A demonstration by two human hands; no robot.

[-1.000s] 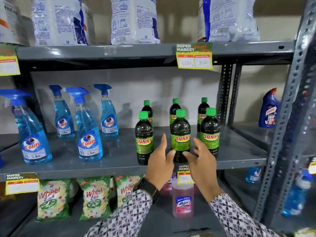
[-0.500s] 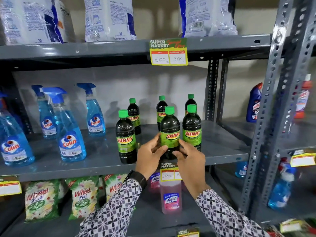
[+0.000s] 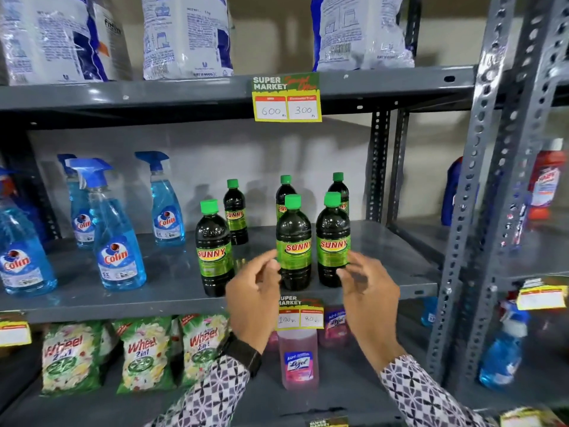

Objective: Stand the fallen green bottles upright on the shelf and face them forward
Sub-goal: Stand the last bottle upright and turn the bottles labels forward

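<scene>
Several dark SUNNY bottles with green caps stand upright on the grey middle shelf. In the front row are a left bottle, a middle bottle and a right bottle, all with labels facing me. Three more stand behind, among them one at the back left. My left hand hovers just left of the middle bottle's lower half, fingers curled and apart, holding nothing. My right hand floats in front of the right bottle's base, fingers loose and blurred, also with nothing in it.
Blue Colin spray bottles stand left on the same shelf. White bags line the shelf above. Below are Wheel packets and a pink Lizol bottle. A perforated grey upright divides off the right bay with more bottles.
Both hands were closed around the middle front bottle half a second ago; now they have let go and drawn back slightly. The bottle stays upright with its label forward.
</scene>
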